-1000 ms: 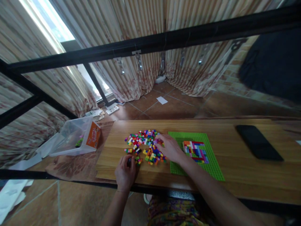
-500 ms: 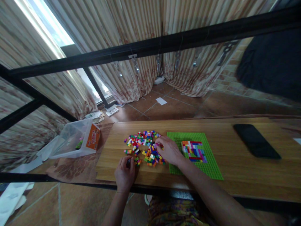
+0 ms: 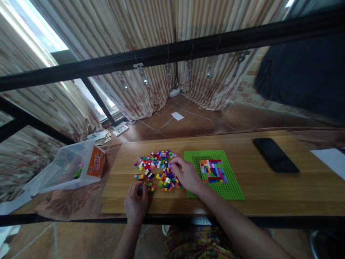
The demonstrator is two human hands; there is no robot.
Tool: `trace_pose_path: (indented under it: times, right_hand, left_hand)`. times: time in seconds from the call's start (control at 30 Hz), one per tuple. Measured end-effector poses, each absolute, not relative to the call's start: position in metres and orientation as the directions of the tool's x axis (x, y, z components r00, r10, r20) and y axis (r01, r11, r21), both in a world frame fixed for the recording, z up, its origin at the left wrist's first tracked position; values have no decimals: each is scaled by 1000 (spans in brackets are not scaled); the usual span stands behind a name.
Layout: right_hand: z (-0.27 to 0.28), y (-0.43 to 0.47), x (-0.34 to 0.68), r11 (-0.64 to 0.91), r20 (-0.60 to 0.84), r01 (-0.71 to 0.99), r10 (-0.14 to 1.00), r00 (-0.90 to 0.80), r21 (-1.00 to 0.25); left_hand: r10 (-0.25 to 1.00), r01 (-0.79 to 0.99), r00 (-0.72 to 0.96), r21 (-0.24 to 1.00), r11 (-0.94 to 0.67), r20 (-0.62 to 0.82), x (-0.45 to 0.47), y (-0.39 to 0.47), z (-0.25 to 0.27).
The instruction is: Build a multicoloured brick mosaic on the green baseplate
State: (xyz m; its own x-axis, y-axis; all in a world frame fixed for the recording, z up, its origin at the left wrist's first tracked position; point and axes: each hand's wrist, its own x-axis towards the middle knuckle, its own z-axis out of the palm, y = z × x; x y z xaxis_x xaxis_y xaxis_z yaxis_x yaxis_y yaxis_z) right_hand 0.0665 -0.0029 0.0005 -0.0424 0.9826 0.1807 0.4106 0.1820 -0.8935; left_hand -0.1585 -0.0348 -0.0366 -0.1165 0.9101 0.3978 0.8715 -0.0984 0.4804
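Loose, small building bricks [image 3: 155, 160] in many colours lie in a spread pile on the wooden table. At the pile's near left edge, my left hand [image 3: 135, 204] is closed, its fingers curled round what looks like a dark brick [image 3: 140, 189]. My right hand [image 3: 186, 175] reaches over the pile's right side, thumb and fingertips pinched together; a small purple or pink brick seems to be at the tips, partly hidden. Beside that wrist lies a green baseplate [image 3: 232, 183], bearing a block of multicoloured bricks [image 3: 214, 171] built up on it.
A black phone [image 3: 275, 154] rests on the table [image 3: 269, 194] at the right. Left of the table stands a clear plastic box [image 3: 61, 169] with an orange label. A dark metal bar [image 3: 161, 54] crosses beyond the table, before curtains. White paper [image 3: 330, 162] shows at the far right.
The whole view has shifted, so the table items appear farther left. My right hand has drawn its fingertips slightly up off the pile. My left hand keeps its place and its curl.
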Motion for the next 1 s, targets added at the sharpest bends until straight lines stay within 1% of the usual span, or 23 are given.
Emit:
trace_pose_path:
  times: [0.1, 0.17, 0.23, 0.3, 0.37, 0.43, 0.47, 0.53, 0.57, 0.63, 0.7, 0.77, 0.83, 0.93, 1.0]
  right_hand:
    - [-8, -6, 63, 55, 56, 118, 998, 4, -991]
    - [-12, -7, 61, -28, -30, -66, 999, 26, -997]
    - [-15, -9, 60, -81, -89, -174, 995, 39, -981]
    - [-15, -13, 61, -93, -105, -205, 993, 52, -974]
    - [-14, -20, 64, -70, -83, -177, 994, 71, -982]
    - [-12, -29, 66, -25, -31, -83, 997, 64, -996]
    - [-11, -33, 67, 4, 3, -16, 999, 50, -1000]
    - [-7, -41, 68, 66, 68, 128, 998, 11, -990]
    - [-5, -45, 68, 94, 95, 191, 996, -4, -977]
    - [0, -51, 67, 137, 134, 277, 990, -30, -951]
    - [6, -56, 66, 169, 159, 328, 986, -57, -930]
    - [9, -59, 66, 191, 176, 376, 982, -74, -907]
    - [10, -62, 67, 204, 188, 422, 979, -81, -883]
    - [9, -64, 69, 222, 203, 460, 975, -91, -860]
    - [7, -64, 71, 225, 203, 463, 974, -96, -858]
  left_hand:
    - [913, 871, -113, 481, -99, 393, -158, -35, -37]
    - [914, 869, -116, 485, -96, 388, -158, -34, -39]
    - [915, 862, -128, 498, -88, 383, -159, -34, -40]
    - [914, 837, -145, 539, -91, 380, -161, -35, -41]
    - [908, 785, -182, 611, -98, 379, -164, -37, -39]
    - [901, 704, -255, 706, -77, 352, -163, -41, -32]
    - [900, 649, -297, 759, -53, 318, -160, -43, -26]
    - [915, 498, -359, 867, 21, 184, -146, -50, -14]
    - [935, 402, -345, 913, 66, 84, -135, -54, -8]
    - [965, 180, -224, 967, 178, -136, -110, -61, 4]
    - [938, -41, -66, 940, 340, -342, -85, -65, 13]
    - [891, -199, 0, 873, 446, -455, -66, -67, 18]
    - [866, -270, 51, 828, 491, -497, -57, -64, 20]
    - [863, -282, 100, 818, 502, -496, -54, -59, 19]
    - [869, -294, 103, 820, 492, -484, -56, -56, 17]
